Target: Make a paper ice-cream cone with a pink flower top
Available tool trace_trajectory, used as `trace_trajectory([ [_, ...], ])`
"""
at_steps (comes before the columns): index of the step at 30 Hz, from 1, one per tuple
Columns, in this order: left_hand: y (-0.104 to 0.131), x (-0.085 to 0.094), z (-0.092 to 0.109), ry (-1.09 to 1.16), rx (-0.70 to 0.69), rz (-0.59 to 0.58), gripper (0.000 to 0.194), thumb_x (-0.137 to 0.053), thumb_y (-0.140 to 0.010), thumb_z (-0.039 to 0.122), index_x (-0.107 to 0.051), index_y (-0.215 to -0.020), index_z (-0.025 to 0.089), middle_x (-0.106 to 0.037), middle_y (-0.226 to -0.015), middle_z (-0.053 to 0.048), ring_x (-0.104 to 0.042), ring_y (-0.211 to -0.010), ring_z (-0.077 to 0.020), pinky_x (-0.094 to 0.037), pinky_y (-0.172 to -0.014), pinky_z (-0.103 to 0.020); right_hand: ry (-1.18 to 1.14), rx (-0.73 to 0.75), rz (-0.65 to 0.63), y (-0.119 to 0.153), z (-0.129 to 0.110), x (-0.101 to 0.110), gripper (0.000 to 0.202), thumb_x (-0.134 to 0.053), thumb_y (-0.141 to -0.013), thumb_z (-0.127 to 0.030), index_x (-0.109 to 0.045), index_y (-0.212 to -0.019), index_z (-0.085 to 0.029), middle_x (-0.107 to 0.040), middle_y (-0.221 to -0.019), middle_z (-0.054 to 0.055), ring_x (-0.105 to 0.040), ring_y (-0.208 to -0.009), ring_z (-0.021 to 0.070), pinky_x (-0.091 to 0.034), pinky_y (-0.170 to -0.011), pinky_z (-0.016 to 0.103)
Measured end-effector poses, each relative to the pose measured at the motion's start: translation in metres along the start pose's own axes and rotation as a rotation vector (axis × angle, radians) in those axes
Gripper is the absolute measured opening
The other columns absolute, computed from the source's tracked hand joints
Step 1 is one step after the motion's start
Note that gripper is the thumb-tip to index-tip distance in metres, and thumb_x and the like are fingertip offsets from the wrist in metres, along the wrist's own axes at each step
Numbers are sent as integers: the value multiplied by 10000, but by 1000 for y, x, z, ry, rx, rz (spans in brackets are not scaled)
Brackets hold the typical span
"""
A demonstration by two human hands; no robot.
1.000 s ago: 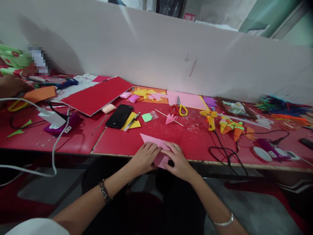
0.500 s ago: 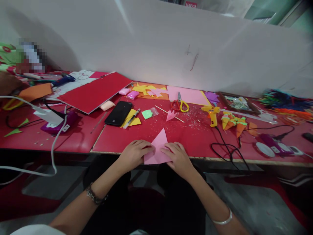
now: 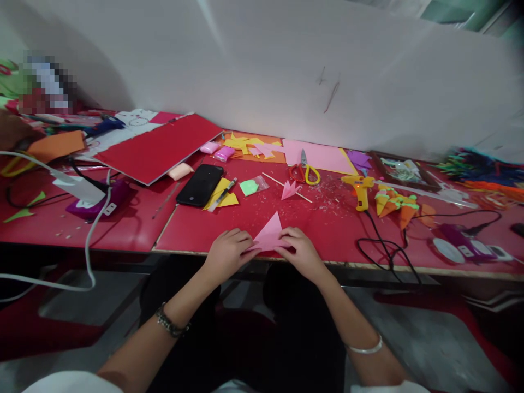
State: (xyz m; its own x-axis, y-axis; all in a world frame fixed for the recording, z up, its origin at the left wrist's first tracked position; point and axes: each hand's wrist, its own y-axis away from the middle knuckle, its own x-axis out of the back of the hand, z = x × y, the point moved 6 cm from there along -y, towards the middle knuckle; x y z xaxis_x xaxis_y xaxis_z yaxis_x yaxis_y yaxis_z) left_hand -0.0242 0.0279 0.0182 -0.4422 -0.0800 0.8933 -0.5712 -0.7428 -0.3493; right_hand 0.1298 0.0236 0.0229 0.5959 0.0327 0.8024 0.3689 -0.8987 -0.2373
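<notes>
Pinching a triangle of pink paper (image 3: 268, 234) at the front edge of the desk (image 3: 192, 232), the left hand (image 3: 230, 251) and right hand (image 3: 302, 252) each hold a lower corner between thumb and fingers, its peak toward the back edge; farther in lie a spiky pink paper shape (image 3: 289, 190) on a thin stick (image 3: 303, 197), a black phone (image 3: 200, 185), scissors (image 3: 313, 176) and a yellow glue gun (image 3: 361, 192)

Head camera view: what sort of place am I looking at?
Probably a craft workspace: a yellow glue gun, a pair of scissors and cut yellow paper pieces lie on the red tabletop.
</notes>
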Motion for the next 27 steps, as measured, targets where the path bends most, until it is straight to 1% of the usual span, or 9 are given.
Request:
trace_trajectory([
  [5,-4,-2,-4,-29,72,-18,305,-406,-835,387,-569,-718,158,-570,-742,-28,-486,-703,-140,-363,-639,-258,-7,-65,69,-3,7,-2,154,-534,-768,-305,-586,-810,-166,-584,-867,50,-512,-838,168,-411,-758,278],
  [13,-6,-3,-10,-174,206,-32,345,-357,-847,405,-511,-651,167,-521,-637,-13,-473,-561,-121,-290,-493,-237,156,-112,102,-5,7,-7,225,-454,-802,-306,-465,-615,-181,-544,-775,53,-483,-752,169,-390,-677,280],
  [16,-6,-5,-13,-160,226,-74,301,-368,-842,405,-535,-750,172,-558,-693,-24,-510,-601,-136,-329,-512,-235,181,-119,107,-3,5,-8,212,-454,-804,-298,-436,-625,-184,-526,-776,44,-463,-752,164,-380,-683,274],
  [18,-5,-3,-16,-117,229,-75,264,-391,-837,382,-531,-927,177,-585,-828,-44,-543,-679,-151,-378,-565,-243,194,-127,116,-2,4,-8,199,-455,-804,-297,-431,-639,-186,-519,-782,43,-455,-756,166,-375,-688,276],
  [20,-5,2,-19,-91,238,-54,354,-420,-829,346,-434,-1144,184,-559,-993,-75,-555,-769,-166,-411,-612,-253,204,-134,121,-1,3,-9,193,-450,-805,-297,-434,-646,-187,-517,-789,45,-450,-760,170,-371,-687,280],
  [22,-6,8,-18,-110,196,-46,441,-429,-829,282,-336,-1254,213,-495,-1123,-101,-541,-864,-177,-426,-675,-270,209,-136,120,-2,4,-9,185,-445,-804,-294,-443,-652,-188,-518,-793,46,-448,-760,171,-369,-683,283],
  [23,-7,11,-14,-129,129,-63,441,-423,-831,238,-333,-1263,243,-462,-1176,-102,-523,-920,-182,-422,-727,-284,209,-136,117,-2,4,-9,176,-444,-802,-289,-448,-657,-189,-518,-791,45,-447,-758,171,-368,-679,283],
  [25,-10,12,-2,-164,-82,-148,430,-401,-833,154,-381,-1230,317,-399,-1276,-68,-464,-1038,-191,-374,-847,-329,204,-135,113,-2,4,-10,151,-446,-795,-274,-460,-671,-188,-518,-785,43,-447,-756,171,-368,-672,283],
  [27,-10,9,10,-160,-290,-269,430,-396,-833,125,-412,-1205,340,-398,-1305,-25,-424,-1098,-184,-322,-908,-341,197,-133,114,-3,4,-10,137,-445,-791,-262,-463,-678,-188,-517,-776,42,-448,-753,171,-367,-670,284],
])
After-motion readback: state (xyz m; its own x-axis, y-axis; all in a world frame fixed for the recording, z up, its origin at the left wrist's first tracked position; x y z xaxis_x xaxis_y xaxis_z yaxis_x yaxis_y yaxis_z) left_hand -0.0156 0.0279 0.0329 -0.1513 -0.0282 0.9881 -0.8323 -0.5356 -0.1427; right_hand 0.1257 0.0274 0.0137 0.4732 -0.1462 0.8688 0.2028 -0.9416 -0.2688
